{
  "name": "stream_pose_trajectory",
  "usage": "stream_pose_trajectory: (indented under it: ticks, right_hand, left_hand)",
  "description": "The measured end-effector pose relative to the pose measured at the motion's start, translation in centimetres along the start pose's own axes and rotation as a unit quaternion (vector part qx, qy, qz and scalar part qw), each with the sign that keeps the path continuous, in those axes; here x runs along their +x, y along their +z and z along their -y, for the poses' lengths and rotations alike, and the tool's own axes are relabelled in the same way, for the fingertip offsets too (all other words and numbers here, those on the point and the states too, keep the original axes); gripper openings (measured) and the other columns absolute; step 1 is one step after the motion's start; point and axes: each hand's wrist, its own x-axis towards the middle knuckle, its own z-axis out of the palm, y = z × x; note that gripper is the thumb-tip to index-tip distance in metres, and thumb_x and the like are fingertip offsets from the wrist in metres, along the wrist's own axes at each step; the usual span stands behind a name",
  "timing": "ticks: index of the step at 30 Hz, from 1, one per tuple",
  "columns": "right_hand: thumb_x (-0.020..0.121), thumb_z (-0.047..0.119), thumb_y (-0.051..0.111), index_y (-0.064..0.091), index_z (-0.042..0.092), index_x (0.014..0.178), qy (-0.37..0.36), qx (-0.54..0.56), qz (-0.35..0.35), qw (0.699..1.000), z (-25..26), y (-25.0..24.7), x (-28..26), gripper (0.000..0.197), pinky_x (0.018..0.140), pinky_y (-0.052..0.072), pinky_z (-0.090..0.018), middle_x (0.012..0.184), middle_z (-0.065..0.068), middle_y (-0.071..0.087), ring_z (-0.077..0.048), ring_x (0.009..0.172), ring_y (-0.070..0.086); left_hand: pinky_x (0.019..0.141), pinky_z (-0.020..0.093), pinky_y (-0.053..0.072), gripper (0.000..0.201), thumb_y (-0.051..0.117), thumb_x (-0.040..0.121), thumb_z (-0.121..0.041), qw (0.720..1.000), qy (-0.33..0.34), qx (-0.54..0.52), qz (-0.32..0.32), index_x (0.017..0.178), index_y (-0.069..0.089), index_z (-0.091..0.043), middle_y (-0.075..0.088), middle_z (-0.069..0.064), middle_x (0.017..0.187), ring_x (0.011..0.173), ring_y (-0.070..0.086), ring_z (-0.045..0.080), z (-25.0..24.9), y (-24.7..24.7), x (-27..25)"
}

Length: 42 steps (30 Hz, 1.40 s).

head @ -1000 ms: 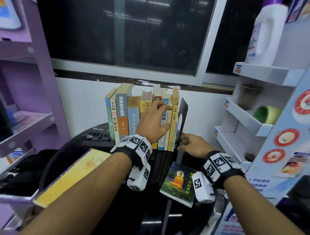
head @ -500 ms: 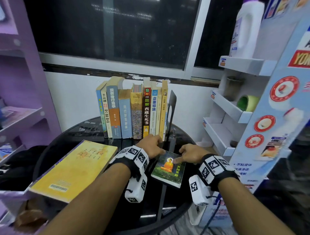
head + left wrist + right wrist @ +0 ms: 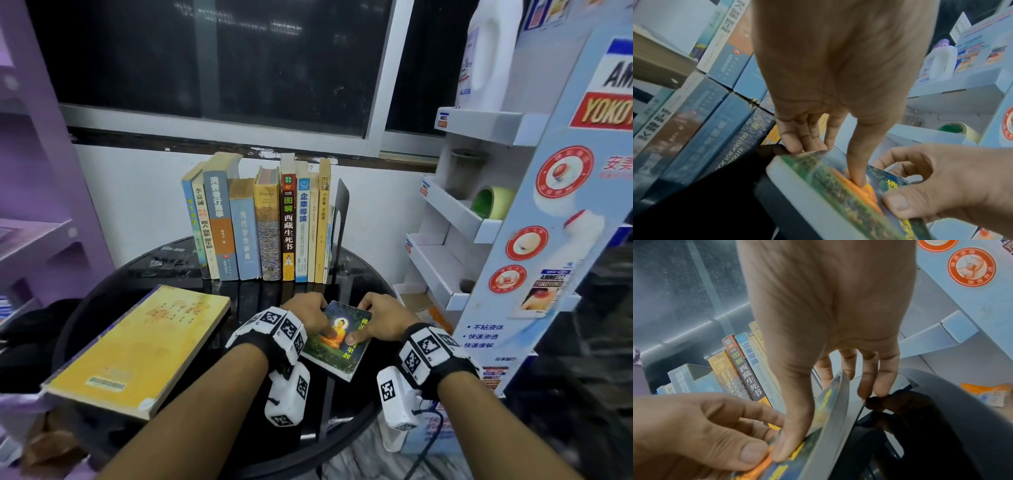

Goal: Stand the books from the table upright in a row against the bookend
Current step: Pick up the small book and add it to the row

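While the round black table (image 3: 359,284) carries everything, its back edge holds the row of upright books (image 3: 260,226), spines facing out, with the black bookend (image 3: 340,219) at the row's right end, touching or just beside the last thin book. Near the table's left edge lies the large yellow book (image 3: 137,346), flat and untouched, one corner hanging past the rim. Smaller, near the front-right edge, is the small green-covered book (image 3: 337,342) with an orange seated figure on its cover, and both hands are on it. The left hand (image 3: 305,317) curls its fingers under the book's far left edge and presses its thumb on the cover; the right hand (image 3: 380,320) pinches the right edge, thumb on top and fingers below. In the right wrist view that edge is already raised off the tabletop.

Judging from this, the step in hand is picking up the small book. Next it must be turned spine-out and upright, then set at the open left end of the row, or squeezed in beside the bookend, without tipping its neighbours. The yellow book would remain after that.
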Motion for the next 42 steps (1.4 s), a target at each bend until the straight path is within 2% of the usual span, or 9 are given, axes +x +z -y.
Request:
stream_pose_trajectory:
  ticks: [5, 10, 13, 17, 22, 27, 32, 35, 42]
  right_hand:
    - [0.054, 0.036, 0.093, 0.05, 0.023, 0.099, -0.028, 0.006, -0.035, 0.999, 0.0, -0.2, 0.5, 0.064, 0.06, 0.034, -0.023, 0.112, -0.003, 0.053, -0.018, 0.097, 0.051]
    - [0.048, 0.036, 0.094, 0.047, 0.029, 0.102, -0.057, 0.003, -0.094, 0.994, 0.8, -1.1, 0.8, 0.072, 0.081, 0.044, -0.032, 0.11, 0.0, 0.045, -0.02, 0.104, 0.047]
    - [0.051, 0.04, 0.092, 0.048, 0.03, 0.111, -0.074, -0.022, -0.159, 0.984, 1.7, -1.4, 0.5, 0.076, 0.093, 0.044, -0.04, 0.113, 0.003, 0.043, -0.019, 0.11, 0.042]
    - [0.065, 0.036, 0.087, 0.047, 0.021, 0.109, -0.082, -0.009, -0.279, 0.957, 2.8, -1.5, 0.4, 0.061, 0.087, 0.045, -0.035, 0.113, -0.001, 0.045, -0.02, 0.108, 0.046]
    - [0.076, 0.035, 0.08, 0.05, 0.016, 0.106, -0.082, 0.067, -0.257, 0.961, 3.7, -1.4, 1.2, 0.047, 0.078, 0.043, -0.029, 0.106, -0.002, 0.054, -0.019, 0.096, 0.054]
    - [0.077, 0.04, 0.077, 0.055, 0.011, 0.117, -0.081, 0.109, -0.238, 0.962, 4.3, -1.7, 1.3, 0.054, 0.085, 0.043, -0.028, 0.111, -0.004, 0.058, -0.021, 0.103, 0.056]
    - [0.077, 0.037, 0.077, 0.056, 0.018, 0.124, -0.091, 0.151, -0.179, 0.968, 4.6, -2.1, 0.8, 0.055, 0.09, 0.055, -0.04, 0.117, 0.0, 0.062, -0.018, 0.104, 0.063]
    - [0.079, 0.027, 0.076, 0.058, 0.024, 0.115, -0.117, 0.193, -0.139, 0.964, 4.9, -2.6, -0.2, 0.04, 0.079, 0.06, -0.038, 0.107, 0.004, 0.064, -0.015, 0.1, 0.063]
    - [0.091, 0.012, 0.053, 0.058, 0.013, 0.116, -0.107, 0.086, -0.166, 0.977, 4.7, -3.6, -0.6, 0.025, 0.074, 0.036, -0.021, 0.105, -0.008, 0.064, -0.021, 0.09, 0.056]
  left_hand:
    - [0.088, 0.032, 0.05, 0.061, 0.083, 0.073, -0.017, 0.996, -0.006, -0.087, -0.014, 0.124, 0.05, -0.011, 0.054, 0.0, 0.101, 0.092, 0.055, 0.016, 0.3, -0.5, 0.2]
    - [0.061, 0.025, 0.047, 0.056, 0.075, 0.075, 0.005, 0.976, 0.034, -0.215, -0.033, 0.111, 0.037, -0.016, 0.053, 0.002, 0.09, 0.075, 0.053, 0.015, 0.8, -1.3, -0.2]
    - [0.061, 0.028, 0.049, 0.058, 0.07, 0.077, 0.009, 0.958, 0.066, -0.274, -0.049, 0.109, 0.03, -0.019, 0.056, 0.011, 0.094, 0.071, 0.054, 0.019, 0.9, -1.7, -0.3]
    - [0.064, 0.031, 0.052, 0.064, 0.072, 0.077, 0.006, 0.937, 0.092, -0.318, -0.111, 0.116, 0.03, -0.023, 0.055, 0.011, 0.097, 0.073, 0.058, 0.021, 0.5, -1.9, -0.4]
    - [0.098, 0.026, 0.038, 0.084, 0.072, 0.08, 0.002, 0.927, 0.108, -0.314, -0.172, 0.148, 0.027, -0.017, 0.04, 0.008, 0.148, 0.136, 0.037, 0.02, -0.4, -1.4, -0.7]
    - [0.094, 0.022, 0.035, 0.08, 0.07, 0.08, 0.006, 0.915, 0.132, -0.352, -0.149, 0.147, 0.031, -0.014, 0.041, 0.01, 0.145, 0.13, 0.041, 0.018, -0.4, -1.5, -1.2]
    - [0.067, 0.011, 0.048, 0.086, 0.071, 0.076, 0.01, 0.903, 0.165, -0.387, -0.087, 0.147, 0.031, -0.017, 0.044, 0.007, 0.133, 0.1, 0.049, 0.008, -0.2, -1.7, -1.7]
    - [0.068, 0.014, 0.052, 0.084, 0.071, 0.074, 0.014, 0.893, 0.187, -0.405, -0.058, 0.142, 0.036, -0.022, 0.048, -0.002, 0.124, 0.095, 0.058, 0.004, -0.1, -1.7, -2.0]
    - [0.085, 0.025, 0.055, 0.086, 0.07, 0.075, 0.014, 0.922, 0.223, -0.313, -0.044, 0.144, 0.04, -0.028, 0.053, -0.01, 0.13, 0.114, 0.057, 0.018, -0.7, -2.0, -1.6]
